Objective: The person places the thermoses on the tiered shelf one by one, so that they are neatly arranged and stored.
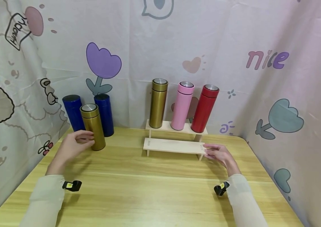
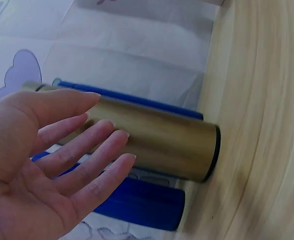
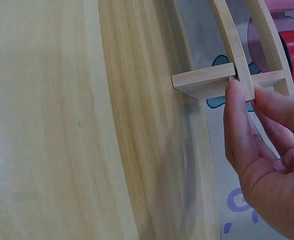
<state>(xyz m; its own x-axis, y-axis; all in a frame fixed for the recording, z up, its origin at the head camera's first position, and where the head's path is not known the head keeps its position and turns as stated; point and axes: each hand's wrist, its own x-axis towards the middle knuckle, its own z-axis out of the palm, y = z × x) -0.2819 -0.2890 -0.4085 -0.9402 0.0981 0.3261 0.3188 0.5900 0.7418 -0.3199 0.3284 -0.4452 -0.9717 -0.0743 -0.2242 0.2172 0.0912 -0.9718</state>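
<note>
My left hand (image 1: 75, 145) is beside a gold thermos (image 1: 93, 126) that stands upright on the table. Its fingers are spread and nearly straight in the left wrist view, next to the gold body (image 2: 162, 140) without curling round it; whether the fingertips touch it I cannot tell. Two blue thermoses (image 1: 73, 113) stand behind the gold one. With thumb and fingertips, my right hand (image 1: 218, 154) pinches the right end of the lower step of a wooden two-step stand (image 1: 174, 146). In the right wrist view the thumb and fingers lie on opposite faces of that board (image 3: 244, 82).
On the stand's upper step are a second gold thermos (image 1: 158, 104), a pink thermos (image 1: 182, 105) and a red thermos (image 1: 205, 108). The wooden table (image 1: 149, 195) reaches back to a printed curtain (image 1: 220, 37), which also hangs along both sides.
</note>
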